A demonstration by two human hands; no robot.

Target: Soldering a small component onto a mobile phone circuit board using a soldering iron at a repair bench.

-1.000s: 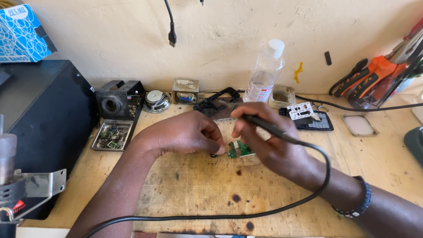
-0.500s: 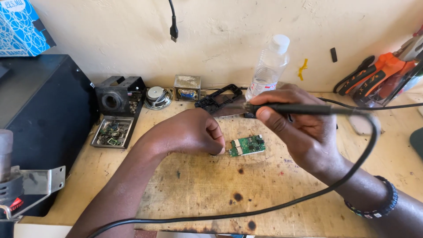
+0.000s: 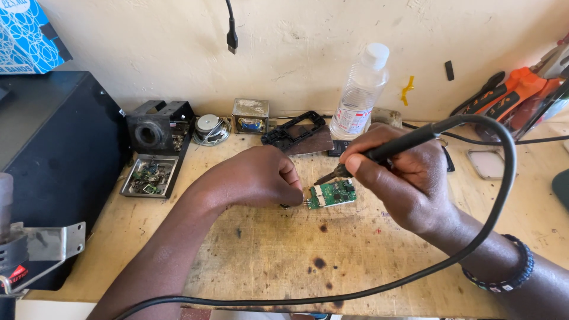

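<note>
A small green circuit board [image 3: 332, 194] lies on a scorched wooden work board [image 3: 296, 261]. My left hand [image 3: 261, 178] rests as a loose fist at the circuit board's left edge, its fingertips touching or pinching that edge. My right hand [image 3: 400, 172] grips a black soldering iron [image 3: 379, 155] like a pen. The iron's tip points down-left and hovers just above the circuit board's upper left corner. A thick black cable [image 3: 504, 172] loops from the iron's rear around my right forearm and across the near edge of the bench.
Against the wall stand a clear plastic bottle [image 3: 358, 95], a black phone frame [image 3: 294, 131], a small transformer [image 3: 249, 115], a round speaker [image 3: 208, 127] and a soldering iron stand [image 3: 157, 127] over a metal tray of parts [image 3: 148, 176]. A black box [image 3: 53, 154] fills the left; orange-handled tools [image 3: 510, 95] lie right.
My right hand had lifted the soldering iron up and away from the circuit board; now it has tilted it back down, tip close over the board's upper left. My left hand has barely moved.
</note>
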